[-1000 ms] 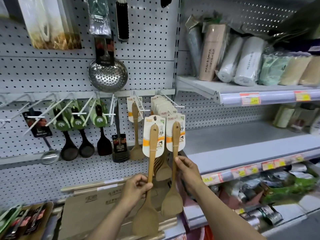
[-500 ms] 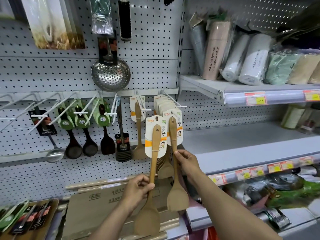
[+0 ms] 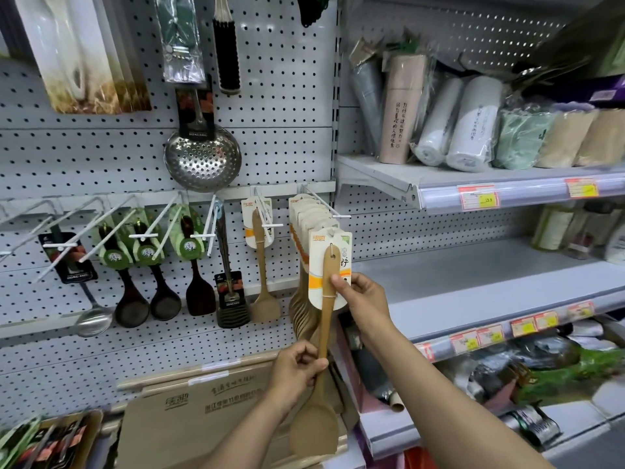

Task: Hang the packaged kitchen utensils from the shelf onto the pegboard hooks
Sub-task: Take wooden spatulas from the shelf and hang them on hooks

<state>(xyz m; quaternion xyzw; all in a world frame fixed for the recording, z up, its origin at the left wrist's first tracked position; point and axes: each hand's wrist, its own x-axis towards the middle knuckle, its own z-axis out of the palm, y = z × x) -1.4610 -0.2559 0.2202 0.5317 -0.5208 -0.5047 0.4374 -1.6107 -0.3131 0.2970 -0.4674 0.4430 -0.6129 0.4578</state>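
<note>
From the head camera, two wooden spatulas were held side by side a moment ago. Now only one wooden spatula (image 3: 325, 336) is out in front, and its paper card (image 3: 329, 265) sits right at the front of the full hook (image 3: 324, 206). The other one seems to be hanging with the row already, so this one is next.

The left hand (image 3: 296, 365) has its fingers wrapped around the thin handle. The right hand (image 3: 363, 296) pinches the card edge with its fingers.

The spatula is smooth, light brown wood with a flat, wide blade. The card is stiff and white with an orange stripe. The pegboard (image 3: 287, 96) is grey metal full of little round holes.
</note>
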